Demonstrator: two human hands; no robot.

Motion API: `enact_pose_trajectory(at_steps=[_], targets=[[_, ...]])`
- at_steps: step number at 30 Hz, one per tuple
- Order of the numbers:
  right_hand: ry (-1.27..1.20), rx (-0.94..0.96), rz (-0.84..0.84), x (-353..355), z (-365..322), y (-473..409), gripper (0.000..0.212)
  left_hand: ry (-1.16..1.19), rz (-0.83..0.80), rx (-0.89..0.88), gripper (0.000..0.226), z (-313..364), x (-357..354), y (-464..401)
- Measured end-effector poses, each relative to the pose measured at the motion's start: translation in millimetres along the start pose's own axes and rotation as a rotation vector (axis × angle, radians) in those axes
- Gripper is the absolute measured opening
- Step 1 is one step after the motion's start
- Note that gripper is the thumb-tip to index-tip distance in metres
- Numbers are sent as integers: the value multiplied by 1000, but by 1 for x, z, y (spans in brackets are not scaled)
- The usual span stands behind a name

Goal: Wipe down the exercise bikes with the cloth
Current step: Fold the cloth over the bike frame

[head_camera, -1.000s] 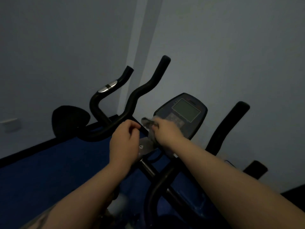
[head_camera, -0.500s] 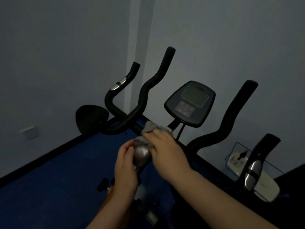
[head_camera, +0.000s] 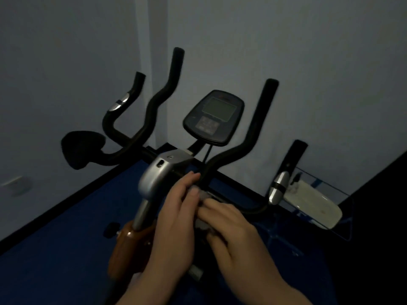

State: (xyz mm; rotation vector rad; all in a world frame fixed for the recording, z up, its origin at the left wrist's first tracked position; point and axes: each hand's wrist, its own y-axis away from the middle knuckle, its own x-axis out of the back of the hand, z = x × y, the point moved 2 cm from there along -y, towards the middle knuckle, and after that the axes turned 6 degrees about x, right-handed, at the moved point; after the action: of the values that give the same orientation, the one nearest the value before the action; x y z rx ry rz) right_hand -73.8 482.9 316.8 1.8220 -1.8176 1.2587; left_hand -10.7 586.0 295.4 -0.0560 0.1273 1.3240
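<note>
Dim room, grey-blue walls, blue floor, so details are murky. Both hands are bunched together just under the bike's silver stem housing (head_camera: 164, 172), right where the black handlebar (head_camera: 236, 150) meets the frame. The cloth (head_camera: 203, 225) is a greyish wad sandwiched between them: right hand (head_camera: 233, 236) curled closed over it, left hand (head_camera: 176, 214) pressing flat from the other side with fingers extended, not really clutching. My guess is the two-hand squeeze is to wrap the tube. The cloth is too crumpled to have a clear long axis. The console (head_camera: 213, 117) tilts back toward the rider.
</note>
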Motion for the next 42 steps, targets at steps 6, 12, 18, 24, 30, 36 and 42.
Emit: enact_pose_trajectory(at_steps=[6, 12, 18, 24, 30, 36, 42], targets=[[-74, -251, 181, 70, 41, 104, 67, -152, -187, -125, 32, -7, -111, 39], [135, -588, 256, 127, 104, 218, 39, -271, -356, -55, 23, -68, -217, 76], [164, -780, 222, 156, 160, 290, 39, -430, -442, 87, 21, -125, -283, 99], [5, -881, 219, 153, 223, 294, 37, -607, -439, 209, 23, -161, -296, 62], [-68, -952, 283, 158, 290, 274, 32, -733, -528, 237, 29, -186, -332, -11], [-25, -1050, 302, 184, 368, 255, 35, -785, -604, 262, 23, -204, -388, -75], [-38, -1115, 281, 207, 454, 246, 36, -827, -596, 368, 19, -230, -410, -112]])
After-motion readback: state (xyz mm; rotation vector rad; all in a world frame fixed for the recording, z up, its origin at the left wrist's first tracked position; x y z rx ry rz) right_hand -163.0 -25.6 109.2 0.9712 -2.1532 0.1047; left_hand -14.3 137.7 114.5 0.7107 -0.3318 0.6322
